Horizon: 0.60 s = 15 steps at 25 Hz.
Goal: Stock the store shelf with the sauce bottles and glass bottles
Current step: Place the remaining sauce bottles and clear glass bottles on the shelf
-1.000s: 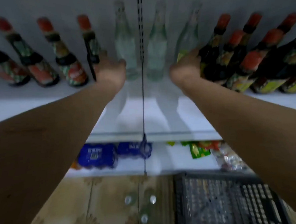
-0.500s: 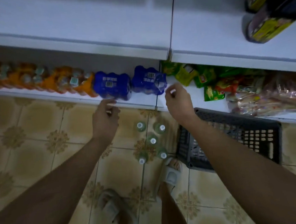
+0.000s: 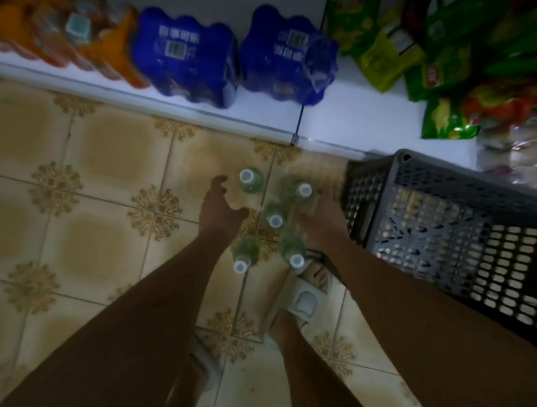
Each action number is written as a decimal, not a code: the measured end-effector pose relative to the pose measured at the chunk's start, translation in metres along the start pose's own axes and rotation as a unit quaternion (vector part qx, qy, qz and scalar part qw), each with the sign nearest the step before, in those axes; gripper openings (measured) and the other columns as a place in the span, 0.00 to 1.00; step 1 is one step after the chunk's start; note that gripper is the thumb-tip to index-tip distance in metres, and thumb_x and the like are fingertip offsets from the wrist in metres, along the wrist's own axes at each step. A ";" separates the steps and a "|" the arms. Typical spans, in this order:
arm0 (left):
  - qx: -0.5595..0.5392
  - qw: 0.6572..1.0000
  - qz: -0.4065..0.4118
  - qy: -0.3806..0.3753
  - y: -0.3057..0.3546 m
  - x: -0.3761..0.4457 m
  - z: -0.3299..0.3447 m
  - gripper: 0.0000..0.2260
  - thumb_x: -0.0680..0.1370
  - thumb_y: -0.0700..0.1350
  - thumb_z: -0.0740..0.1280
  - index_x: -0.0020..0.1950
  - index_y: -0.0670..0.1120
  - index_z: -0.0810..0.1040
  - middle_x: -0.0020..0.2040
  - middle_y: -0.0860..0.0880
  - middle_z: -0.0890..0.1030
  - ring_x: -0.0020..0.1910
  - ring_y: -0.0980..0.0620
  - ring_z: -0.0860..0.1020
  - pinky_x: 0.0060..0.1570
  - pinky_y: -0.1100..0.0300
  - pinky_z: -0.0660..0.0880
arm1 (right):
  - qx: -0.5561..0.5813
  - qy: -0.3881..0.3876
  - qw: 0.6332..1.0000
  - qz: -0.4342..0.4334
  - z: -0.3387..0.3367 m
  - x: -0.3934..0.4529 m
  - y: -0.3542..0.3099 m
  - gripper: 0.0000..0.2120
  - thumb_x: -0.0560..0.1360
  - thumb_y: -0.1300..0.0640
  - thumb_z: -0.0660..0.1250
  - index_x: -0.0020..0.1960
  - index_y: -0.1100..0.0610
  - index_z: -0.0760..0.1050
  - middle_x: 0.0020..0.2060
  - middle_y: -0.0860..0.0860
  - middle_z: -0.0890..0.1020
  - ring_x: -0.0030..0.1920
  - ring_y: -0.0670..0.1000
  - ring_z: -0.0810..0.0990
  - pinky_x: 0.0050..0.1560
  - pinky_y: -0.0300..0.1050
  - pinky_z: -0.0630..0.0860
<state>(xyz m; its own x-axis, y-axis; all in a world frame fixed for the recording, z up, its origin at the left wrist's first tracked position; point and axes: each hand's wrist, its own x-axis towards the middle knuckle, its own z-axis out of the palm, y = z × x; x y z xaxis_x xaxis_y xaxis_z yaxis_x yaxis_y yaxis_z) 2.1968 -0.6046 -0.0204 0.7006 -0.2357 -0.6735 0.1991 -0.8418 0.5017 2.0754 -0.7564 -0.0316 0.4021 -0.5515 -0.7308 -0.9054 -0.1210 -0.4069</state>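
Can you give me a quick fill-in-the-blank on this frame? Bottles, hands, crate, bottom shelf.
1. ____ glass bottles stand upright on the tiled floor.
2. The dark plastic crate sits to the ____ of the bottles.
3. The left hand reaches down with fingers spread and holds ____.
4. The two shrink-wrapped packs on the bottom shelf are ____ in colour.

Missing words: five; right; nothing; blue
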 end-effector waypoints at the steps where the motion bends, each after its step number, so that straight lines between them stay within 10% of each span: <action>1: -0.008 1.000 0.005 0.008 -0.005 0.011 0.010 0.36 0.71 0.40 0.75 0.74 0.50 0.62 0.68 0.44 0.72 0.63 0.42 0.75 0.59 0.46 0.75 | 0.002 0.013 1.000 -0.016 0.010 0.012 0.008 0.32 0.72 0.59 0.71 0.72 0.55 0.61 0.67 0.55 0.72 0.59 0.60 0.78 0.48 0.46 0.72; 8: -0.044 0.995 0.076 0.048 -0.043 0.071 0.071 0.39 0.67 0.45 0.79 0.73 0.48 0.63 0.68 0.46 0.73 0.66 0.45 0.72 0.60 0.47 0.74 | 0.069 0.061 0.989 -0.115 0.047 0.063 0.050 0.31 0.72 0.54 0.72 0.71 0.42 0.65 0.68 0.46 0.73 0.64 0.52 0.74 0.54 0.41 0.67; 15: -0.045 0.992 0.073 0.093 -0.040 0.103 0.086 0.28 0.66 0.46 0.80 0.62 0.46 0.72 0.48 0.56 0.75 0.47 0.55 0.74 0.46 0.64 0.68 | 0.110 0.086 0.978 -0.154 0.062 0.088 0.057 0.26 0.69 0.55 0.75 0.65 0.46 0.71 0.57 0.45 0.78 0.55 0.45 0.75 0.57 0.45 0.73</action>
<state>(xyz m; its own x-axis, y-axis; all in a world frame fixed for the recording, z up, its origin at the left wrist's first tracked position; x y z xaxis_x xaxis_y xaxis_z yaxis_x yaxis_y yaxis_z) 2.2017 -0.6371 -0.1569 0.8389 -0.2523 -0.4823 0.1401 -0.7562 0.6392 2.0674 -0.7609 -0.1528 0.6053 -0.6503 -0.4590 -0.6856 -0.1329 -0.7158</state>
